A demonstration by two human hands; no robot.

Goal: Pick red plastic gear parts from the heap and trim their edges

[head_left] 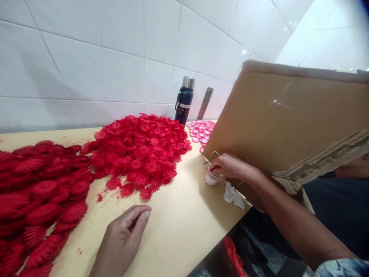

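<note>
My left hand (122,236) rests low over the table, its fingers curled in and the thumb beside the index finger; nothing shows in it. Close by is a heap of red flower-like pieces with fringed edges (144,150). Larger dark red fringed pieces (46,188) lie in a pile to the left. At the cardboard box, my right hand (230,166) pinches a small red piece (213,168), mostly hidden by the fingers. Right under those fingers stands a small whitish cup (211,178), beside a bent wire frame (213,155). Its contents cannot be made out.
A tall cardboard sheet or box (291,115) stands on the right. Crumpled white tissue (233,195) lies at the table (173,227) edge. Behind the heaps are a dark blue bottle (184,102), a narrow upright object (205,103) and pink pieces (201,130). Part of another person (337,207) shows.
</note>
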